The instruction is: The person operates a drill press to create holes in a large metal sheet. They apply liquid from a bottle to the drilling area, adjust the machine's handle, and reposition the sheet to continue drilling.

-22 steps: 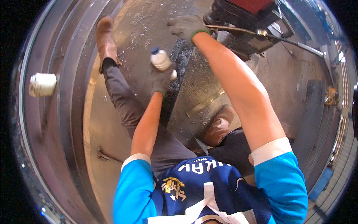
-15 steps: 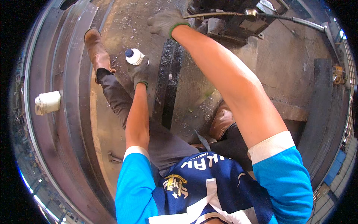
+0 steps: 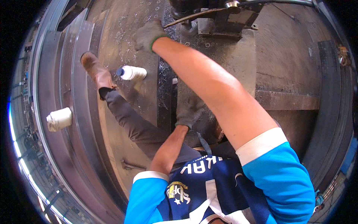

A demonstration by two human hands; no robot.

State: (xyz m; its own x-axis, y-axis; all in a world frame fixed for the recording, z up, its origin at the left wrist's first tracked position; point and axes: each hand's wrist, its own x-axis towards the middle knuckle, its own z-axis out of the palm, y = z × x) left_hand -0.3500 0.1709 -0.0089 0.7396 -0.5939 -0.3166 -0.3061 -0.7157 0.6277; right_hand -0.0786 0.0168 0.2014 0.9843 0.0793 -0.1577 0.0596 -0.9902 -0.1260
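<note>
My right hand [image 3: 150,35], in a grey work glove with a green cuff edge, is closed round the end of a long metal lever [image 3: 195,16]. The lever reaches into a dark machine [image 3: 227,24] standing on the steel plate. My left hand [image 3: 189,111], gloved too, hovers low over the plate near my lap, fingers loosely apart, holding nothing that shows. Left of the right forearm, a white bottle [image 3: 133,73] with a dark blue cap stands on the plate, touched by neither hand.
A white plastic container [image 3: 59,119] rests on steel beams [image 3: 65,89] at the left. A small metal tool [image 3: 132,164] lies beside my leg. Metal shavings [image 3: 166,67] are scattered over the plate. A cable [image 3: 276,2] runs from the machine, and dark beams [image 3: 324,97] line the right.
My left hand has let go of the white bottle and moved right and nearer to me. The right hand stays on the lever, which appears lower and further left as the view shifts.
</note>
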